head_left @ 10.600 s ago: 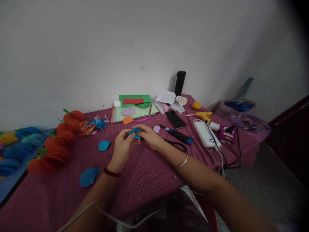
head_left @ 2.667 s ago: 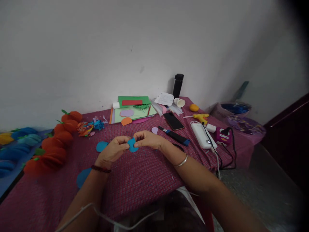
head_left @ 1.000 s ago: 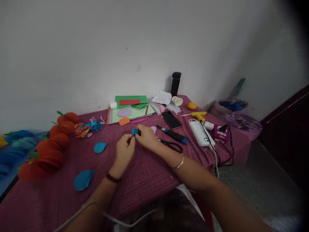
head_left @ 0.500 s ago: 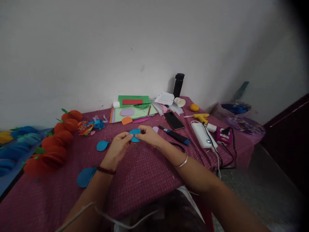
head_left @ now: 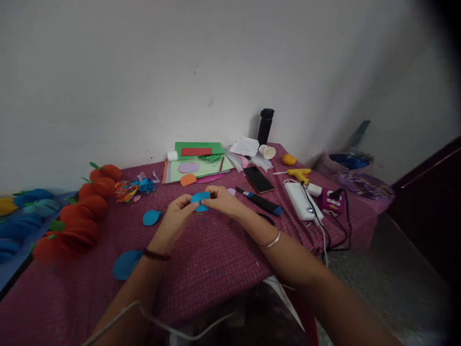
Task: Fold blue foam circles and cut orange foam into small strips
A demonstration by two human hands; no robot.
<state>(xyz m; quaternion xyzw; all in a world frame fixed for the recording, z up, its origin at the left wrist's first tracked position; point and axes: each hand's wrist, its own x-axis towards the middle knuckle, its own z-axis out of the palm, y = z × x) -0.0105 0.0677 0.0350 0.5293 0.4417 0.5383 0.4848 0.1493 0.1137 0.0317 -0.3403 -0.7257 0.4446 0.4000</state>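
Note:
My left hand and my right hand meet over the middle of the table. Both pinch a small blue paper piece between thumb and fingers, just above the maroon checked cloth. A single blue paper disc lies left of my left hand. A stack of blue discs lies beside my left forearm. A lilac paper piece peeks out behind my right hand.
Orange paper pumpkins line the left side, blue and yellow ones beyond. Coloured paper sheets, scraps, a black bottle, phone, cutter, power bank, glue gun and cables crowd the back and right.
Over the last second the blue piece went from tightly bunched to a flatter shape between my fingers. Both hands stay on it at the table's middle.

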